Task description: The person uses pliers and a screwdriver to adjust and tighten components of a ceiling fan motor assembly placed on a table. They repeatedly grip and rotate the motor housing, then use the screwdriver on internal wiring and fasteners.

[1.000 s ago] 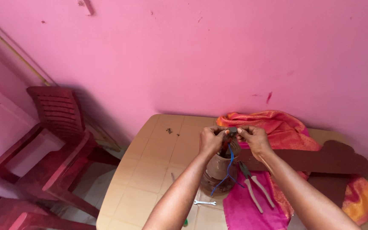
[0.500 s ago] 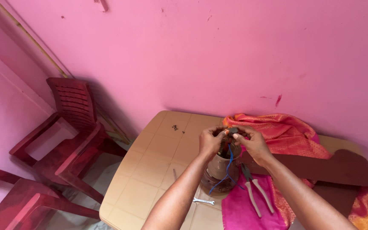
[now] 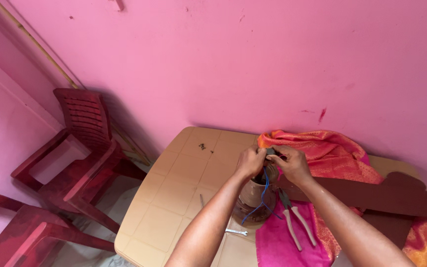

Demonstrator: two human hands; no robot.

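At centre frame, both hands met above a beige desk (image 3: 184,183), the left hand (image 3: 249,162) and right hand (image 3: 292,165) pinching their fingers closed on a small dark part (image 3: 270,151), too small to identify; its long axis could not be judged. A blue wire (image 3: 262,195) trailed downward from it over a brown pot-like motor housing (image 3: 253,198). Pliers (image 3: 295,225) lay on pink cloth (image 3: 282,242) at lower right, a small spanner (image 3: 236,231) beside them. Dark red plastic chairs (image 3: 82,148) stood left, partly cropped.
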